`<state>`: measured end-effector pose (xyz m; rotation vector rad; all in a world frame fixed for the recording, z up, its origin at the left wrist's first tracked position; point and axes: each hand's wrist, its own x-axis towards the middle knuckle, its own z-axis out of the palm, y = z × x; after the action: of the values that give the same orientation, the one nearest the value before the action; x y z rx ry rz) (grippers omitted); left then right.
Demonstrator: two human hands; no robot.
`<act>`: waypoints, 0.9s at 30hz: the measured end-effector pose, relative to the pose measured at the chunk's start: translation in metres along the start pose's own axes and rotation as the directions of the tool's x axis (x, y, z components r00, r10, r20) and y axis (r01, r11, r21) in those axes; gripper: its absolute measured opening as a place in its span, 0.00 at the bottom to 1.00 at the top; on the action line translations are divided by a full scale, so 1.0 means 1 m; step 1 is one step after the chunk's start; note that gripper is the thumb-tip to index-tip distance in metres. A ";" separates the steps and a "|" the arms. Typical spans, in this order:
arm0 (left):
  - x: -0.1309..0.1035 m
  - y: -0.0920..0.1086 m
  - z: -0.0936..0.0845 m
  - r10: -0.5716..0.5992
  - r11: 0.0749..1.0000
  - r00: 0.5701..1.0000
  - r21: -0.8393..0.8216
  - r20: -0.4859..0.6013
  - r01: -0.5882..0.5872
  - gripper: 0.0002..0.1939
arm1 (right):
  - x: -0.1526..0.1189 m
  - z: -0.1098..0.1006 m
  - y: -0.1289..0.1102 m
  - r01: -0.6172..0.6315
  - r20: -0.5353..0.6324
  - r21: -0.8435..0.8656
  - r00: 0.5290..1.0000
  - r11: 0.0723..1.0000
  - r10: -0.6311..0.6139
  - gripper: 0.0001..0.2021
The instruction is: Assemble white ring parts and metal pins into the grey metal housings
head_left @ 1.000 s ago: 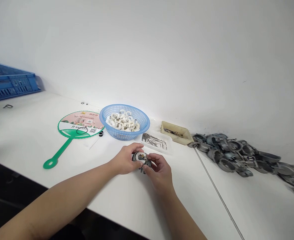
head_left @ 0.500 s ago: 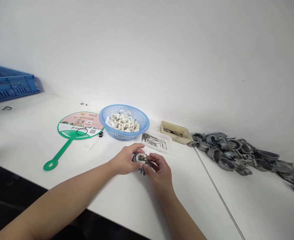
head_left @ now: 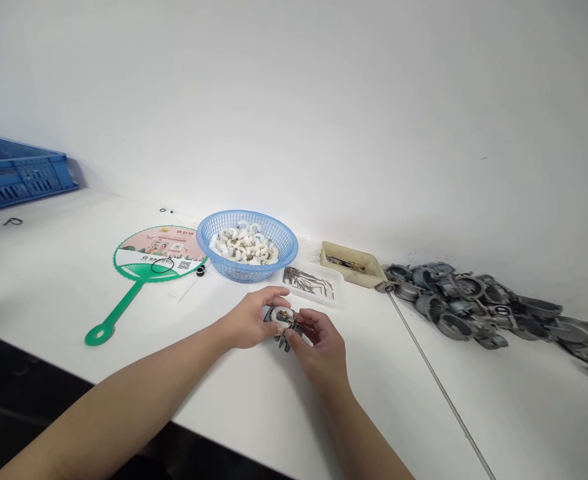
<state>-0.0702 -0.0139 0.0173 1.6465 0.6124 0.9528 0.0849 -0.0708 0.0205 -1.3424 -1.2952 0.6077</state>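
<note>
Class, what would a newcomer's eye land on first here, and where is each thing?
Probably the green-handled fan lying left of centre, beside a blue basket of white rings. Front and centre, the left hand and right hand hold a small grey-and-white part. On the right lies a pile of grey metal parts.

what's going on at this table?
A person holds a grey part between the left hand and right hand, just above or on the table; a white piece sits in it. Beyond are a blue basket of white rings and, rightward, a metal pile.
</note>
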 end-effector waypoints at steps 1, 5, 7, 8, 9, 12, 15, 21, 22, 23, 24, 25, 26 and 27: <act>0.000 -0.001 0.001 0.003 1.000 1.000 -0.003 -0.008 -0.003 0.31 | 0.000 0.001 0.000 -0.004 -0.013 -0.010 1.000 1.000 0.004 0.18; 0.001 -0.003 0.002 0.012 1.000 0.999 0.013 -0.034 -0.012 0.30 | 0.000 0.002 0.001 -0.017 -0.057 -0.033 0.998 0.999 0.015 0.20; 0.001 -0.004 0.002 0.019 1.000 0.999 0.009 -0.034 -0.019 0.30 | 0.000 0.003 0.002 -0.015 -0.057 -0.025 0.998 1.000 0.013 0.20; 0.001 -0.004 0.002 0.021 1.000 0.999 0.001 -0.034 -0.021 0.30 | 0.000 0.003 0.002 -0.016 -0.055 -0.022 0.998 1.000 0.014 0.20; 0.001 -0.005 0.002 0.020 1.000 0.999 -0.010 -0.033 -0.020 0.30 | 0.000 0.002 0.003 -0.017 -0.054 -0.020 0.998 1.000 0.016 0.20; 0.001 -0.005 0.002 0.012 0.999 1.000 -0.052 -0.019 -0.013 0.29 | 0.002 0.001 0.004 -0.021 -0.046 -0.017 0.999 1.000 0.021 0.19; 0.001 -0.005 0.002 0.017 0.997 1.000 -0.071 -0.001 -0.017 0.30 | 0.004 0.000 0.005 0.004 -0.025 -0.007 1.000 1.000 -0.004 0.21; 0.001 -0.005 0.001 0.017 0.998 1.000 -0.068 -0.007 -0.017 0.31 | 0.004 -0.003 0.006 0.065 0.018 0.010 0.998 0.998 -0.065 0.21; 0.002 -0.005 0.001 0.017 0.998 1.000 -0.066 -0.010 -0.018 0.31 | 0.004 -0.004 0.006 0.069 0.016 0.002 0.997 0.998 -0.069 0.20; 0.002 -0.006 0.001 0.018 0.998 1.000 -0.066 -0.014 -0.019 0.31 | 0.004 -0.003 0.006 0.070 0.013 -0.006 0.997 0.998 -0.070 0.20; 0.002 -0.006 0.001 0.019 0.998 1.000 -0.066 -0.015 -0.020 0.31 | 0.005 -0.003 0.005 0.069 0.009 -0.011 0.998 0.998 -0.069 0.19; 0.002 -0.007 0.002 0.021 0.998 1.000 -0.067 -0.016 -0.022 0.31 | 0.005 -0.003 0.005 0.065 0.005 -0.014 0.998 0.998 -0.065 0.19; 0.002 -0.008 0.002 0.022 0.997 1.000 -0.067 -0.015 -0.023 0.31 | 0.005 -0.002 0.004 0.059 0.001 -0.017 0.998 0.998 -0.059 0.19; 0.003 -0.008 0.002 0.023 0.998 1.000 -0.065 -0.015 -0.023 0.31 | 0.005 -0.001 0.003 0.052 -0.005 -0.021 0.999 0.998 -0.052 0.19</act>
<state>-0.0665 -0.0106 0.0101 1.5929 0.5673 0.9921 0.0887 -0.0658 0.0198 -1.3223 -1.3311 0.5562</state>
